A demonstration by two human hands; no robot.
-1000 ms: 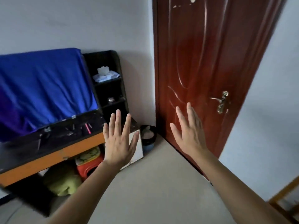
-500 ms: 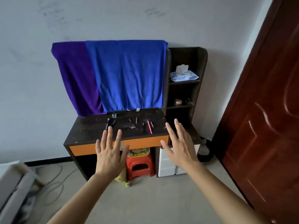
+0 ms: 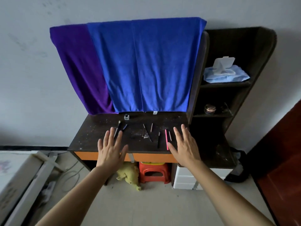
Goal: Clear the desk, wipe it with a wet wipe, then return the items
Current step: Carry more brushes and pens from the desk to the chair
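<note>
The desk point(image 3: 88, 137) stands straight ahead of me against the wall. Its dark top is speckled with dust and carries a scatter of thin tools, so by my reckoning the clearing has not begun. Both my hands are flat and released, fingers spread, grasping nothing. They float over the front edge, and I cannot tell whether they touch the top.

A brush point(image 3: 117, 128) runs out from behind the fingertips of my left hand point(image 3: 111, 149), slanting away toward a small bottle point(image 3: 126, 116) at the back. My right hand point(image 3: 184, 147) is the nearer one to the pink stick point(image 3: 166, 139). It lies just beside the thumb side, its long axis running front to back, away from me. A dark stick point(image 3: 158, 139) lies roughly parallel, just left of it.

I judge the pink stick the easiest first pick: a short shift leftward and a pinch across its width. The pack of wet wipes point(image 3: 226, 74) sits on the upper shelf point(image 3: 228, 84) to the right, well above that hand.
</note>
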